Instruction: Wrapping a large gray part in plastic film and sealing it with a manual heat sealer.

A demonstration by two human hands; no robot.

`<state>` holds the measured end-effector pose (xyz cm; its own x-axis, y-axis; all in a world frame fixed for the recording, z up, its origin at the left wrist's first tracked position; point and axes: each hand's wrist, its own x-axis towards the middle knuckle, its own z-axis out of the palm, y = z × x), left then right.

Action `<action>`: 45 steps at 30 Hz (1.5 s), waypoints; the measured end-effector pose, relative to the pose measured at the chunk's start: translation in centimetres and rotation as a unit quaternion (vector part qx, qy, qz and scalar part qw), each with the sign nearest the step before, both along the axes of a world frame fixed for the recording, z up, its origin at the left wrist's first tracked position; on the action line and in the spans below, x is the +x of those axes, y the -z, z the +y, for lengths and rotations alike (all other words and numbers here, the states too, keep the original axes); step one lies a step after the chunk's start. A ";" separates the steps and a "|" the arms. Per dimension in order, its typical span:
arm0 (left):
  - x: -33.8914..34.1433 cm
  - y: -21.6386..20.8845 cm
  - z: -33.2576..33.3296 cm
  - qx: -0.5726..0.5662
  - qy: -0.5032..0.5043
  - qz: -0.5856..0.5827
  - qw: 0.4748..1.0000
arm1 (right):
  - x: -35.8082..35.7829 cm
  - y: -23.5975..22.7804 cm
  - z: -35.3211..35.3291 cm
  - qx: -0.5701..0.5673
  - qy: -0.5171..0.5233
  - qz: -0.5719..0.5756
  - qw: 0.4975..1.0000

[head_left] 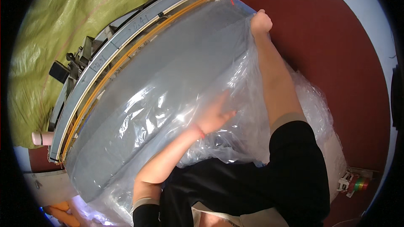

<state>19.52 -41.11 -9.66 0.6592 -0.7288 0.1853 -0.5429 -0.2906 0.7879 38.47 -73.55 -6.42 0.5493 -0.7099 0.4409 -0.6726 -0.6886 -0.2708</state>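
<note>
A large sheet of clear plastic film (248, 96) lies in shiny folds over a long grey table (181, 46). At the table's far right corner, my right hand (261, 22) is closed in a fist on the film's edge, with that arm stretched out. My left hand (212, 115), a red band at its wrist, is over the middle of the film. Its thumb sticks out and its fingers stretch forward, somewhat blurred. Bunched film hangs close to my body and also bulges out to the right of my right forearm.
A grey metal rail (105, 52) with orange strips (122, 61) runs along the table's far left side. Beyond it hangs a yellow-green woven sheet (84, 21). Red-brown floor (336, 54) stretches to the right. A roll of coloured tape (360, 184) is at lower right, a pink cylinder (42, 138) at left.
</note>
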 end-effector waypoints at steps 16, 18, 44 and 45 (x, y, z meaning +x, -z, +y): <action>0.5 2.2 2.5 0.020 0.085 0.268 0.959 | 0.0 -0.6 0.2 0.002 -0.004 0.011 1.000; -0.2 -6.0 5.2 0.039 0.125 0.262 0.956 | -0.4 -0.5 0.0 0.005 0.002 0.018 1.000; -22.0 -23.3 49.4 0.064 -0.733 -0.333 0.590 | -0.7 -1.0 0.0 0.020 -0.008 0.090 0.996; -23.1 -24.0 52.3 0.035 -0.750 -0.296 0.590 | -0.7 -0.9 -0.3 0.022 -0.011 0.089 0.996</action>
